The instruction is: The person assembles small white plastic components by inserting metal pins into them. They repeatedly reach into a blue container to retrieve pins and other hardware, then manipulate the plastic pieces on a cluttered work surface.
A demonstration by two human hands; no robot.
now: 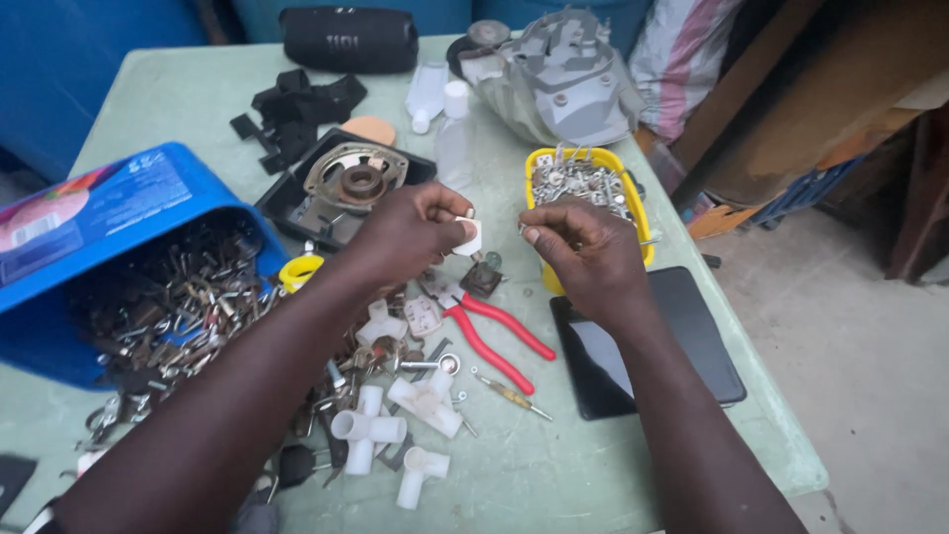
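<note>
L hand (410, 232) pinches a small white plastic piece (469, 236) in a narrow grip, just left of the yellow tub (539, 183) of metal bits on the worktop (593, 465). R hand (583, 252) sits in front of the tub w/ fingertips closed near the piece's right side; can't tell if it holds anything. Piece lies between both hands, L hand nearer, its long axis roughly upright; red pliers (494, 331) lie below it.

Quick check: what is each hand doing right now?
Left hand: closed, pinching a small white plastic piece.
Right hand: fingers curled shut; whether it holds anything cannot be told.
</note>
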